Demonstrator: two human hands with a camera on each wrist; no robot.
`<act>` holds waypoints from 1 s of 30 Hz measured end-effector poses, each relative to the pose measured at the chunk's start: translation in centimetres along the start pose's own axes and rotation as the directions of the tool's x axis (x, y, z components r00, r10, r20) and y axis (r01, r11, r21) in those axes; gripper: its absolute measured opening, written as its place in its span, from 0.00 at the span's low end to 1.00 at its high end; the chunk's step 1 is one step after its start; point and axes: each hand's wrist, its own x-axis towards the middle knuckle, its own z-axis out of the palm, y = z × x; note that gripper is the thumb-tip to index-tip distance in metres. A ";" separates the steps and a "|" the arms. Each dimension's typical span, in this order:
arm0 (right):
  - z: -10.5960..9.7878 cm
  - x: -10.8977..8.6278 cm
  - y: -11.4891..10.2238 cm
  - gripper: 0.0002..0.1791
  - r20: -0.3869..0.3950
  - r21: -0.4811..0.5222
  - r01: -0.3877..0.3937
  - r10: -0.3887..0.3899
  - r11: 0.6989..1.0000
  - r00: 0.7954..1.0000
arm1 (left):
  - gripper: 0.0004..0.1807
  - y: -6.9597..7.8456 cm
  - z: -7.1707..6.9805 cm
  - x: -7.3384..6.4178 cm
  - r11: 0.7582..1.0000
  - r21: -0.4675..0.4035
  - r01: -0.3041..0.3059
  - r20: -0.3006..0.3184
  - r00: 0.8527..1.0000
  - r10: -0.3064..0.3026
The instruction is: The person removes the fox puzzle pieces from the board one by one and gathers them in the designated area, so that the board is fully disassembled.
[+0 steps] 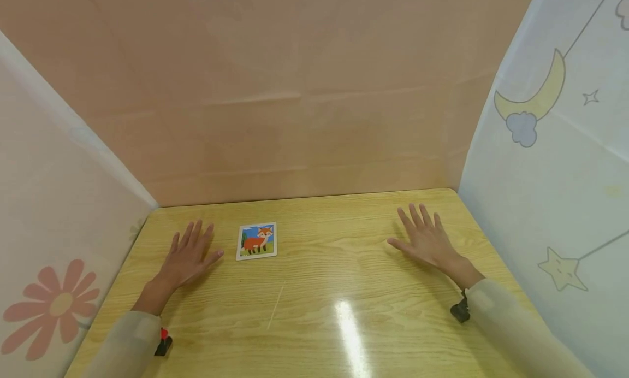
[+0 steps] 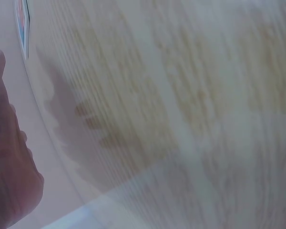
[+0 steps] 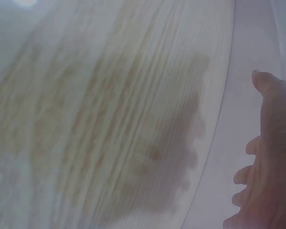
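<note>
A square picture card point(image 1: 257, 241) with an orange fox on a blue and green scene and a white border lies on the wooden table. To its left is my left hand point(image 1: 189, 260), palm down with the fingers spread and straight, holding nothing. My right hand point(image 1: 426, 242) is over the table's right side, fingers likewise spread, far from the card. In the left wrist view, the card's edge point(image 2: 23, 28) shows at the upper left, beyond the left hand point(image 2: 12, 152). The right wrist view has the right hand point(image 3: 276, 157) at its right edge, its shadow falling on the table.
The yellow wood-grain table point(image 1: 314, 279) carries a bright light reflection near its front. A plain peach cloth point(image 1: 295, 94) stands along the back. Pale printed cloths, one with a flower point(image 1: 56, 307) and one with a moon point(image 1: 538, 96), border the left and right sides.
</note>
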 end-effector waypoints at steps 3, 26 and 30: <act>0.0 0.3 -0.5 0.52 0.010 -0.004 0.005 -0.005 1.000 1.000 | 0.48 0.1 0.1 0.0 1.000 0.005 -0.003 0.000 1.000 0.003; 1.4 2.5 -6.0 0.54 0.015 0.013 0.114 -0.114 0.993 0.993 | 0.49 1.4 0.7 0.1 0.999 0.006 -0.046 0.014 0.999 0.046; 1.6 2.8 -7.2 0.53 0.014 0.010 0.136 -0.136 0.991 0.991 | 0.48 1.6 0.9 0.1 0.998 0.009 -0.062 0.010 0.998 0.062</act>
